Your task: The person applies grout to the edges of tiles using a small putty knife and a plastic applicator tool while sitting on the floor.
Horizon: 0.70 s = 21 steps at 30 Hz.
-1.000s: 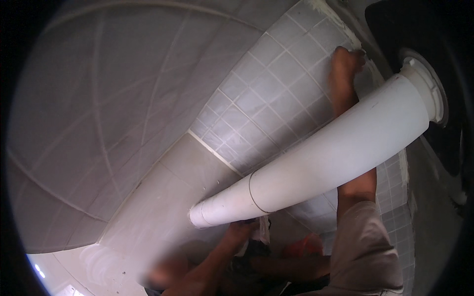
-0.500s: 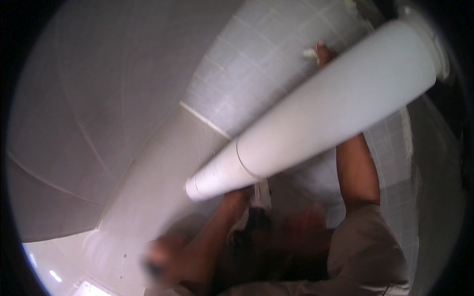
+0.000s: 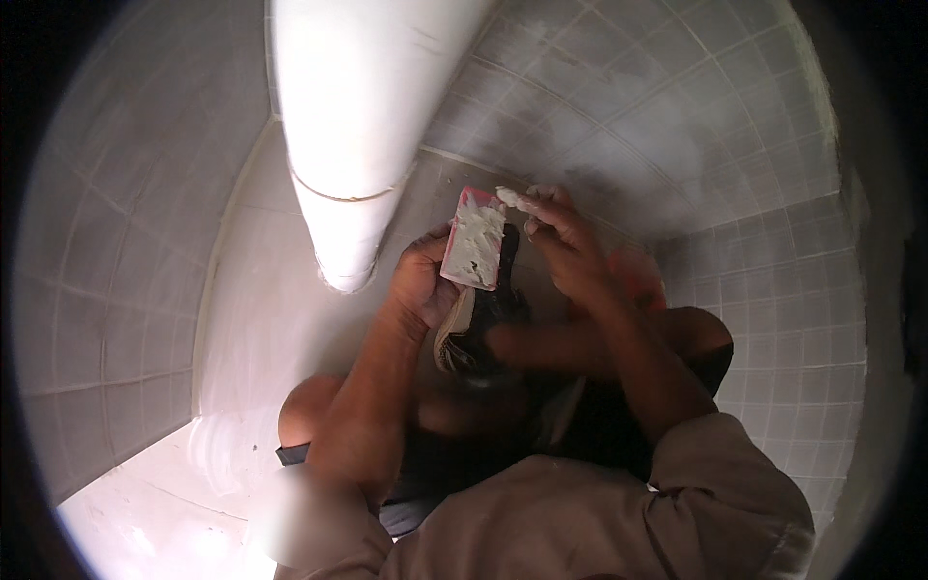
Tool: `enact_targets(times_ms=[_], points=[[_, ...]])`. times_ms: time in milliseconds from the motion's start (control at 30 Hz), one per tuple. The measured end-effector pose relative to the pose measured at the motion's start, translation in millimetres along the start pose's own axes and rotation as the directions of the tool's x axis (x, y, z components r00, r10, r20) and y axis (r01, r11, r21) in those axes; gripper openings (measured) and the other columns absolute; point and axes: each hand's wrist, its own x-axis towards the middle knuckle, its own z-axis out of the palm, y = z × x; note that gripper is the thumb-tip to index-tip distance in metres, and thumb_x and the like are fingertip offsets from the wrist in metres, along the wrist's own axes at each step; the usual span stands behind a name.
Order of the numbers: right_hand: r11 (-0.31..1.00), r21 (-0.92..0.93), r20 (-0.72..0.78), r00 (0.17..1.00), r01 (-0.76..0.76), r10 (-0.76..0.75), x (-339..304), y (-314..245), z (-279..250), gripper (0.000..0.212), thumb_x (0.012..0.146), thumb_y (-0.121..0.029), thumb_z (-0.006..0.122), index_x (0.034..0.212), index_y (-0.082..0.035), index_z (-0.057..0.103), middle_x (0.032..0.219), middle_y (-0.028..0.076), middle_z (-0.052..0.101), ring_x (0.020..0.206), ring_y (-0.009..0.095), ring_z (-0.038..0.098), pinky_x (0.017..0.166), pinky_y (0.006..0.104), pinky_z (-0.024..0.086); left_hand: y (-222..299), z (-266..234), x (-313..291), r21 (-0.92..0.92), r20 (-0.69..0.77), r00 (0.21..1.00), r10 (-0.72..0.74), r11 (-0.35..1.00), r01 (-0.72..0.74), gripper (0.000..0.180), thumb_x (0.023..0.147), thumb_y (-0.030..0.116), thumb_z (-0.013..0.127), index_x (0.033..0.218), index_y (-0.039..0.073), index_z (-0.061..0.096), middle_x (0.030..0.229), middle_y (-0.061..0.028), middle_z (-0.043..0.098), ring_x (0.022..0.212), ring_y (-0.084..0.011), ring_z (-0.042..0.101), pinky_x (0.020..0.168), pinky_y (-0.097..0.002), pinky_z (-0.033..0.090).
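Observation:
My left hand [image 3: 425, 278] grips a small rectangular pink-red board [image 3: 467, 195] from its left side. Thick whitish paste [image 3: 476, 246] is spread over the board's top, with a small gouge near its lower end. Just right of the board's far corner is my right hand [image 3: 565, 237]. Its fingers are stretched toward the board, apart from each other, and whitish paste coats the fingertips. A dark shoe [image 3: 498, 309] shows below the board, partly hidden by it.
A thick white pipe [image 3: 362, 116] rises from the floor [image 3: 251, 319], left of the board. Tiled walls [image 3: 619, 106] stand close ahead and on both sides, with whitish smears on the far one. A red object [image 3: 635, 278], partly hidden, lies behind my right forearm.
My right hand has come from the wall behind the pipe back to the board. The view has turned, so the pipe now stands upper left and the board shows fully.

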Motion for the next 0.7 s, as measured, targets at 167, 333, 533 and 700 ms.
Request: enact_targets(times_ms=[167, 333, 533, 700], points=[[0.985, 0.089, 0.059, 0.988, -0.15, 0.145, -13.1, 27.1, 10.1, 0.058, 0.084, 0.011, 0.057, 0.138, -0.01, 0.058, 0.107, 0.006, 0.048, 0.102, 0.019, 0.05, 0.092, 0.029, 0.041, -3.5, 0.1, 6.2, -0.038, 0.015, 1.0, -0.004, 0.999, 0.004, 0.047, 0.091, 0.015, 0.059, 0.134, -0.004, 0.051, 0.119, -0.0152, 0.066, 0.103, -0.0261, 0.068, 0.091, -0.0399, 0.056], [0.977, 0.166, 0.11, 0.988, -0.13, 0.112, -15.9, 38.5, 24.0, 0.073, 0.074, 0.015, 0.057, 0.142, -0.012, 0.055, 0.102, 0.004, 0.046, 0.094, 0.018, 0.047, 0.09, 0.0292, 0.041, 2.3, -2.7, 1.5, 0.03, -0.047, 0.998, 0.031, 0.999, -0.03, 0.046, 0.091, 0.011, 0.063, 0.133, -0.005, 0.051, 0.121, -0.0163, 0.066, 0.103, -0.0266, 0.069, 0.089, -0.0384, 0.059], [0.849, 0.388, 0.193, 0.932, -0.359, 0.307, -22.3, 58.7, 30.1, 0.073, 0.072, 0.016, 0.057, 0.14, -0.009, 0.056, 0.104, 0.003, 0.047, 0.098, 0.018, 0.048, 0.089, 0.0286, 0.044, 4.0, 0.8, 6.5, 0.034, -0.167, 0.983, 0.073, 0.997, -0.068, 0.031, 0.091, 0.002, 0.057, 0.119, -0.009, 0.057, 0.11, -0.0208, 0.068, 0.098, -0.0289, 0.07, 0.088, -0.0408, 0.058], [0.554, 0.604, 0.397, 0.819, -0.573, 0.414, -21.5, 42.0, 34.4, 0.076, 0.077, 0.014, 0.053, 0.148, -0.011, 0.046, 0.125, 0.006, 0.053, 0.115, 0.022, 0.052, 0.092, 0.0387, 0.054, 0.7, -6.9, 7.8, 0.034, -0.261, 0.963, 0.063, 0.998, -0.056, 0.028, 0.089, 0.0, 0.057, 0.115, -0.009, 0.057, 0.109, -0.0215, 0.067, 0.096, -0.0293, 0.07, 0.087, -0.0403, 0.059]])
